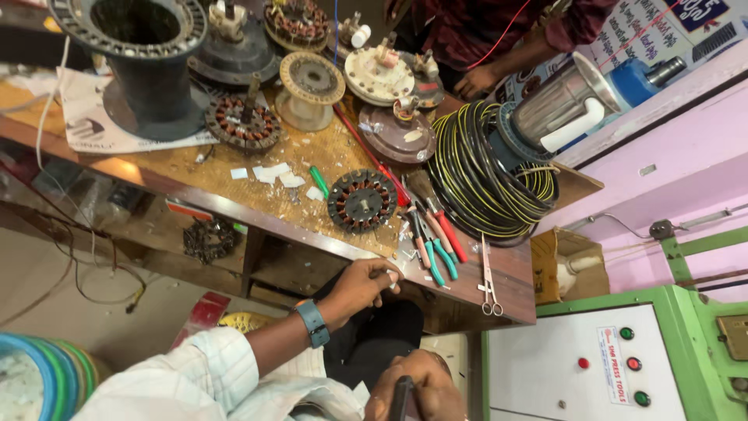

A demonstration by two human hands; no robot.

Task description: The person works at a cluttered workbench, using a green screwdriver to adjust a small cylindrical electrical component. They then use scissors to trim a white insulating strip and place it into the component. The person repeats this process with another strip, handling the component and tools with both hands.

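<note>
Gripping dark tool (401, 394) – long axis upright, rt hand (417, 386); lft hand (360, 287) at bench edge (327, 238)

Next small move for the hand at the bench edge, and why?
Probably lift the left hand forward to the wound stator. That hand rests at the edge of the workbench, fingers curled around something small I cannot make out; the stator lies just beyond it. The right hand grips a dark tool handle down low.

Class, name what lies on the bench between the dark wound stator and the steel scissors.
Head view: pliers with red and teal handles lie between stator and scissors.
</note>
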